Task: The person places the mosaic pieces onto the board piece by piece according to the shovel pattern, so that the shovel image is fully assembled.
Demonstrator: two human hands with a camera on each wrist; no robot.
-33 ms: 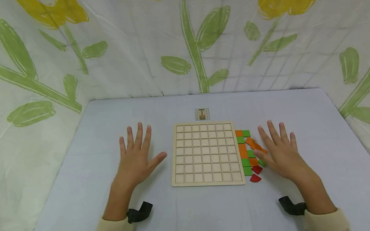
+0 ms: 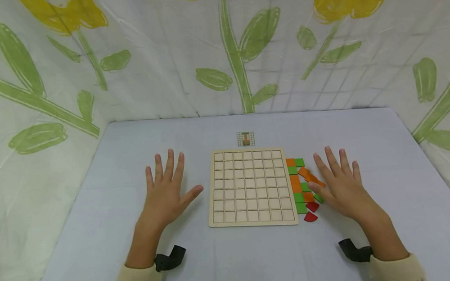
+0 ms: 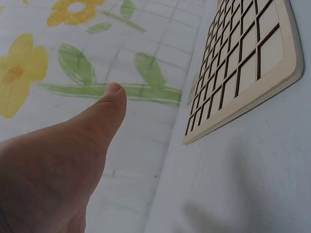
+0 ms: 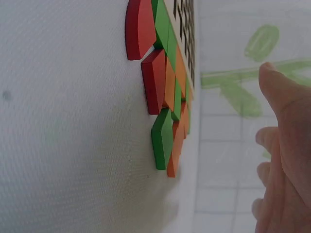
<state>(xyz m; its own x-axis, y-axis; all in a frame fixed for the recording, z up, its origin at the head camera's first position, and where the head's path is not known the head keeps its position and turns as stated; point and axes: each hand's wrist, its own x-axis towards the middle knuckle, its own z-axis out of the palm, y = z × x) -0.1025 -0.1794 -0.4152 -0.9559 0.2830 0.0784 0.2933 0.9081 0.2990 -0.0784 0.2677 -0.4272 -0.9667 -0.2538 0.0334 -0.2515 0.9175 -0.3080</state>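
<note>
A square wooden grid board (image 2: 250,188) lies flat on the table, its cells bare. Left of it my left hand (image 2: 163,196) hovers with spread, straight fingers, holding nothing; its thumb (image 3: 104,116) points toward the board in the left wrist view. To the right of the board sit several flat green and orange tiles (image 2: 296,183) and two red wedge-shaped pieces (image 2: 310,217). My right hand (image 2: 343,190) hovers just right of these, fingers spread and nothing held. Its thumb partly covers the tiles' right edge in the head view. One green piece (image 4: 163,141) lies loose at the pile's edge.
A small printed picture card (image 2: 245,139) lies behind the board. The pale table (image 2: 257,264) ends at a hanging white sheet (image 2: 143,94) with painted flowers, at the back and sides. Each wrist carries a black mount, such as the left one (image 2: 171,258).
</note>
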